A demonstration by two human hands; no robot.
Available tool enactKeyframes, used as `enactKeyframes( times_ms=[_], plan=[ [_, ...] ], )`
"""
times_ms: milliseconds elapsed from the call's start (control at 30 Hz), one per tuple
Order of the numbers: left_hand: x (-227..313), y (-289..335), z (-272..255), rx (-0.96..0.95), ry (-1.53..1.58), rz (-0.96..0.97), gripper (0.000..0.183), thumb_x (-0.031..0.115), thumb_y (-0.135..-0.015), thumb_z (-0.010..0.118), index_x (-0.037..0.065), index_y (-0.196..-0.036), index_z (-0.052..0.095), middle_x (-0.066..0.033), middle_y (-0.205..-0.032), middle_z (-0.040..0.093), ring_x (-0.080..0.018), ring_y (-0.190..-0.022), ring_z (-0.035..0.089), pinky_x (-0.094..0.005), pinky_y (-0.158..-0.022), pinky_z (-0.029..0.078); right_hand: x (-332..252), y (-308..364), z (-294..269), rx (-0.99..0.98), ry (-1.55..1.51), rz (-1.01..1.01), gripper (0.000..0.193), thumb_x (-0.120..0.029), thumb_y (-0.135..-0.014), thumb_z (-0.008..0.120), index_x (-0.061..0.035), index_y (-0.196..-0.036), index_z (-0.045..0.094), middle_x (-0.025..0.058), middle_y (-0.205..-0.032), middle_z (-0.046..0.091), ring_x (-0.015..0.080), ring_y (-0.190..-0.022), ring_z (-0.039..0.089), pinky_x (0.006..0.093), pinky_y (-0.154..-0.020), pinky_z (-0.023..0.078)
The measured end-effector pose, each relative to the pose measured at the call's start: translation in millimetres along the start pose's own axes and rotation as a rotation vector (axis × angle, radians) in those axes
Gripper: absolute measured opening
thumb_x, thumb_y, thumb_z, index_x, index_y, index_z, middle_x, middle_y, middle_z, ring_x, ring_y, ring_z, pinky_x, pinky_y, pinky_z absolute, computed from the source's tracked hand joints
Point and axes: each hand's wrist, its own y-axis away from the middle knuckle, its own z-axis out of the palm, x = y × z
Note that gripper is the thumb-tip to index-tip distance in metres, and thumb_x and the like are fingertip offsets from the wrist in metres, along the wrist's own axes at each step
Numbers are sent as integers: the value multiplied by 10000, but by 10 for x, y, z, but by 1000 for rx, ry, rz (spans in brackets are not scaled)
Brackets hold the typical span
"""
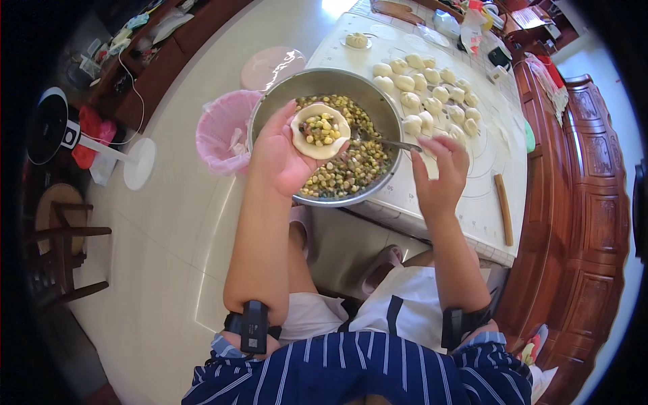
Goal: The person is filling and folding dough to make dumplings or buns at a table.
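My left hand [280, 145] is closed around the underside of a round dough wrapper [301, 143], held above the bowl's left half. Chopped yellow and green filling [320, 129] sits in the wrapper's middle, and its edge is unpinched. Below is a wide metal bowl [275, 94] with much more of the same filling. A metal spoon [397, 144] lies in it, its handle sticking out over the right rim. My right hand [442, 172] is beside that handle's end, fingers apart and seemingly not gripping it; the contact at the thumb is hard to make out.
Several dough balls [435, 94] cover the table mat [398, 196] right of the bowl. A rolling pin [503, 209] lies near the right edge. At the far end a pleated bun [357, 40] rests on a small disc. Left of the bowl stands a pink-lined bin [219, 138].
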Motion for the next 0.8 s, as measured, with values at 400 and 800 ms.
enactKeyframes(
  times_ms=[400,800],
  plan=[
    [-502,159,352,-111,66,-184,360,258,-965,425,-36,-1162,491,-154,-1140,566,-282,-1079,559,-446,-953,453,-319,268,-119,-31,-539,10,242,-55,-738,716,-95,-970,662,83,-733,604,238,-636,590,324,-559,479],
    [-657,60,344,4,-197,46,277,139,-898,514,4,-1139,536,-112,-1084,592,-211,-1005,592,-368,-836,503,-388,308,44,-78,-801,433,112,-39,-800,689,-48,-897,632,84,-858,608,145,-684,590,254,-595,496]
  ],
)
